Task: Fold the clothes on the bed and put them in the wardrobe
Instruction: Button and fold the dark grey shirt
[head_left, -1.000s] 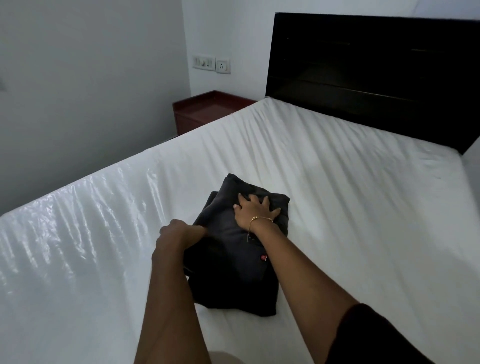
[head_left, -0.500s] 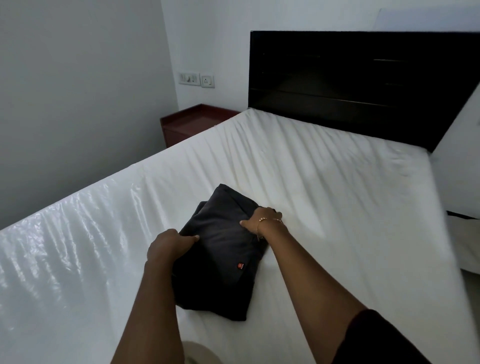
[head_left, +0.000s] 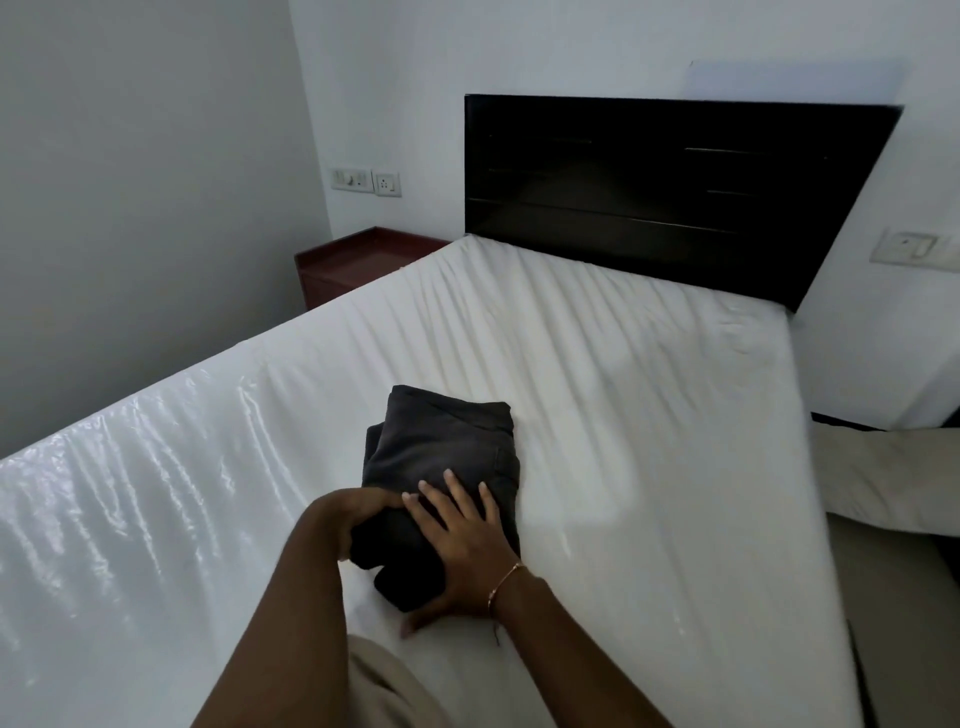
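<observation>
Folded dark grey garment, a compact bundle lying on the white bed sheet near the middle of the bed, towards its near edge. The right hand lies flat on the near half of the bundle, fingers straight and spread, thumb reaching down to the sheet at the near edge; a thin bracelet circles its wrist. The left hand meets the bundle's near-left edge with fingers curled round the fabric, apparently gripping the fold from the side. Judged step: folding of this piece appears complete, and the hands are gathering it for lifting. The next move calls for the right hand to slide under or clamp the stack so that the layers stay together during the carry; a one-sided lift could let the folds slip open. Beyond the garment, the sheet runs in wrinkles to a black headboard; a red-brown bedside table stands at the bed's far-left corner, with wall switches above it. The wardrobe is not in view.
</observation>
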